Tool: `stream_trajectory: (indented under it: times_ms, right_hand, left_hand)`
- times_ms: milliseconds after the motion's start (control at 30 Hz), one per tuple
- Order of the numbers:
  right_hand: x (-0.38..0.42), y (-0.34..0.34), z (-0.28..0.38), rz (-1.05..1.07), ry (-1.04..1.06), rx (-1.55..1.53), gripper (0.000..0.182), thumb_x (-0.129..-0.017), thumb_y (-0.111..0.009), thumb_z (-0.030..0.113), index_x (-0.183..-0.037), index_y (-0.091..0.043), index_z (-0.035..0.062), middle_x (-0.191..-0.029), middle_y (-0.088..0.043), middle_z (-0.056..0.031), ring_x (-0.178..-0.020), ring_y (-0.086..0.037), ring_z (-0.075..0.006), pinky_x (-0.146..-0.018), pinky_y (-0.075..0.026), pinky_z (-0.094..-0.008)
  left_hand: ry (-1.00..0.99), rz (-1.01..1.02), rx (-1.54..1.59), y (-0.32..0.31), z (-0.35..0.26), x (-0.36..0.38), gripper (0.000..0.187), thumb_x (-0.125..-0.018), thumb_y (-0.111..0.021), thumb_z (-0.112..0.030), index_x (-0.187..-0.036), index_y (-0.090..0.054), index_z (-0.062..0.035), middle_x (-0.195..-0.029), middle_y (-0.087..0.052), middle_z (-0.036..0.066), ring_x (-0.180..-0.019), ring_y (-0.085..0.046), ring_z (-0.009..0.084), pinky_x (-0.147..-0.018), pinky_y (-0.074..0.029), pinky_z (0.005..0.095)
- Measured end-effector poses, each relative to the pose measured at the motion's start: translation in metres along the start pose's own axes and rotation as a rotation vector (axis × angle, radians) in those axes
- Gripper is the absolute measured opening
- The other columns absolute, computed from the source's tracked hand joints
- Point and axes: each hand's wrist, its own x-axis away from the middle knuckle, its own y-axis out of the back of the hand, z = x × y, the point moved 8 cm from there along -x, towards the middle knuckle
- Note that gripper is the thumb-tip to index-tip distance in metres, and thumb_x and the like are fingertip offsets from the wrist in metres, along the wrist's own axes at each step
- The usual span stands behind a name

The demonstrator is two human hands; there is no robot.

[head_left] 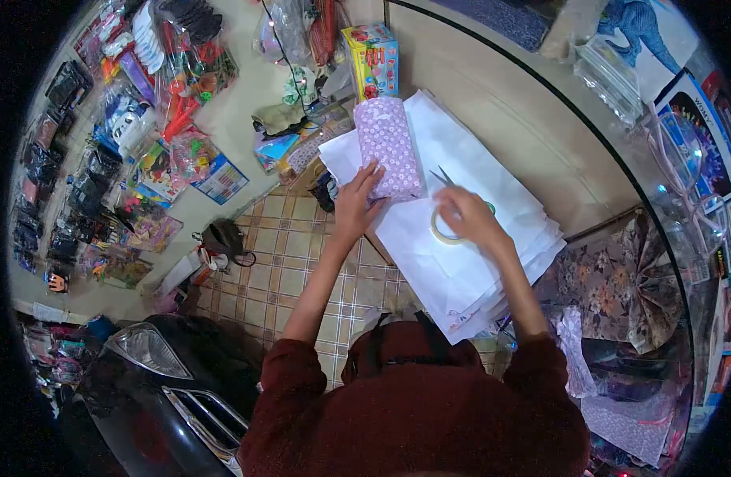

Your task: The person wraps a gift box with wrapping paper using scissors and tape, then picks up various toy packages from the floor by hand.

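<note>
A package (388,147) wrapped in purple paper with small white flowers lies on a stack of white paper sheets (453,278). My left hand (359,197) rests on its lower left edge, fingers stretched out over the wrap. Over the sheets, just right of the package, is my right hand (465,215), somewhat blurred. Scissors (443,176) show their blades beyond its fingers, and a bit of green handle appears at its other side. Beneath the fingers is a roll of tape (439,232), partly covered. Whether the right hand grips either one cannot be made out.
A yellow and blue box (372,62) stands behind the package. Bagged toys (194,95) hang along the left wall. A black motorbike (155,381) is at lower left, over a tiled floor (290,246). A glass counter edge (576,91) curves along the right, with floral fabric (612,278) below.
</note>
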Motion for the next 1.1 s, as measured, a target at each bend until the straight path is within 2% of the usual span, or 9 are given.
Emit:
stream_trajectory:
  times_ms: [100,200,300,400,433,533,633,900,1100]
  right_hand:
    - [0.031,-0.011,-0.016,-0.045,0.147,0.396,0.023,-0.071,-0.074,0.022,-0.085,-0.062,0.0082,-0.087,-0.061,-0.004,-0.088,-0.06,-0.0218,-0.099,-0.031,-0.0386]
    - [0.035,-0.015,-0.021,-0.064,0.207,0.459,0.024,-0.069,-0.076,0.022,-0.085,-0.064,0.008,-0.085,-0.063,-0.0058,-0.086,-0.06,-0.022,-0.1,-0.027,-0.0408]
    - [0.031,-0.008,-0.033,-0.044,0.142,0.405,0.023,-0.07,-0.076,0.022,-0.087,-0.067,0.0087,-0.086,-0.065,-0.0081,-0.091,-0.059,-0.026,-0.096,-0.031,-0.0472]
    - [0.031,0.016,-0.025,-0.188,0.189,0.16,0.02,-0.072,-0.074,0.018,-0.085,-0.068,0.0045,-0.082,-0.067,-0.0121,-0.084,-0.061,-0.0284,-0.091,-0.038,-0.0428]
    - [0.032,0.025,-0.009,-0.177,0.129,0.135,0.019,-0.073,-0.074,0.014,-0.085,-0.069,0.0006,-0.08,-0.067,-0.0145,-0.076,-0.062,-0.0292,-0.078,-0.045,-0.0366]
    - [0.034,0.028,-0.003,-0.166,0.12,-0.039,0.016,-0.074,-0.074,0.009,-0.084,-0.068,-0.0014,-0.078,-0.067,-0.0117,-0.069,-0.061,-0.0233,-0.075,-0.044,-0.0325]
    - [0.036,0.028,0.011,-0.169,0.175,-0.115,0.017,-0.074,-0.073,0.011,-0.085,-0.068,-0.0019,-0.079,-0.067,-0.0161,-0.072,-0.065,-0.0278,-0.069,-0.048,-0.0344]
    - [0.039,0.031,0.038,-0.149,0.226,0.07,0.02,-0.074,-0.076,0.016,-0.087,-0.07,0.0028,-0.086,-0.069,-0.0073,-0.091,-0.057,-0.0222,-0.086,-0.04,-0.0343]
    - [0.044,0.026,0.041,-0.087,0.287,0.143,0.021,-0.076,-0.073,0.021,-0.091,-0.07,0.0071,-0.09,-0.069,-0.0059,-0.093,-0.059,-0.0206,-0.098,-0.032,-0.0397]
  left_hand:
    - [0.028,-0.03,0.062,-0.005,-0.006,0.0,0.063,-0.07,-0.074,-0.014,-0.129,-0.05,-0.013,-0.139,-0.045,0.008,-0.12,-0.048,0.0379,-0.093,-0.043,0.0429]
    - [-0.018,-0.067,0.076,-0.001,-0.015,-0.001,0.066,-0.069,-0.074,-0.011,-0.13,-0.049,-0.0111,-0.14,-0.043,0.012,-0.119,-0.047,0.0408,-0.095,-0.043,0.0431]
    - [0.0,-0.045,0.063,-0.004,-0.014,-0.001,0.068,-0.069,-0.075,-0.01,-0.131,-0.047,-0.0097,-0.141,-0.04,0.015,-0.12,-0.046,0.0416,-0.097,-0.041,0.0426]
    - [0.031,-0.04,0.069,-0.008,-0.012,0.003,0.071,-0.07,-0.074,-0.009,-0.133,-0.044,-0.0103,-0.143,-0.036,0.017,-0.125,-0.041,0.0403,-0.101,-0.036,0.0432]
    - [0.048,-0.061,0.06,-0.006,-0.014,0.005,0.072,-0.07,-0.074,-0.009,-0.134,-0.043,-0.0109,-0.143,-0.035,0.018,-0.127,-0.039,0.0393,-0.102,-0.034,0.0435]
    - [0.066,-0.107,0.066,-0.003,-0.026,0.013,0.075,-0.07,-0.074,-0.01,-0.137,-0.04,-0.0118,-0.144,-0.032,0.019,-0.13,-0.034,0.0368,-0.105,-0.029,0.0442]
    - [0.031,-0.092,0.14,-0.002,-0.044,0.019,0.078,-0.07,-0.075,-0.013,-0.138,-0.038,-0.0105,-0.143,-0.031,0.019,-0.13,-0.033,0.0357,-0.106,-0.027,0.0441]
    - [0.029,-0.099,0.338,0.011,-0.08,0.014,0.08,-0.073,-0.076,-0.02,-0.139,-0.034,-0.0046,-0.14,-0.038,0.018,-0.129,-0.037,0.0327,-0.106,-0.027,0.0428]
    - [0.199,0.007,0.911,-0.003,-0.063,0.009,0.076,-0.079,-0.072,-0.014,-0.141,-0.03,-0.0036,-0.131,-0.049,0.017,-0.12,-0.048,0.026,-0.104,-0.035,0.0398]
